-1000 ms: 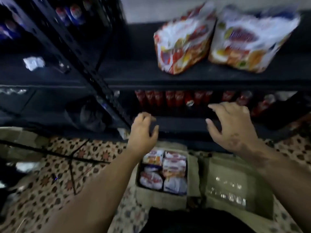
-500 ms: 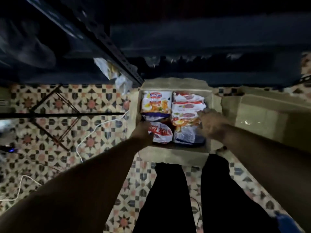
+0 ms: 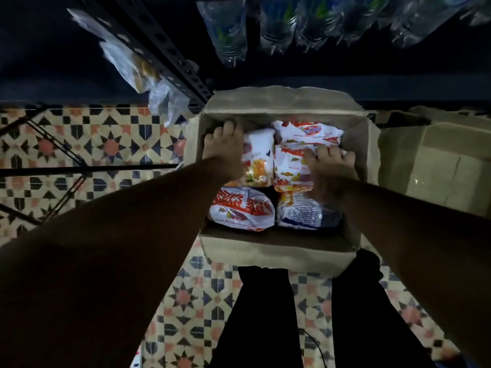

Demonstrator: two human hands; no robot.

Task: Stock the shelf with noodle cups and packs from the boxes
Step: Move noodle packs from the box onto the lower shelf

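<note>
An open cardboard box stands on the floor under the black shelf, with several white and orange noodle packs in it. My left hand reaches into the box's far left corner, its fingers curled round the left side of an upright noodle pack. My right hand lies on the right row, with its fingers curled over the top edge of the middle noodle pack. Another pack lies behind it. Two more packs fill the near side of the box.
A second cardboard box stands to the right. Clear plastic bottles hang into view on the shelf above. A plastic bag dangles from the perforated shelf post. My dark-trousered legs stand on the patterned tile floor.
My view has tipped down from the shelf to the box. Both hands have dropped from the shelf edge into the box and closed on noodle packs.
</note>
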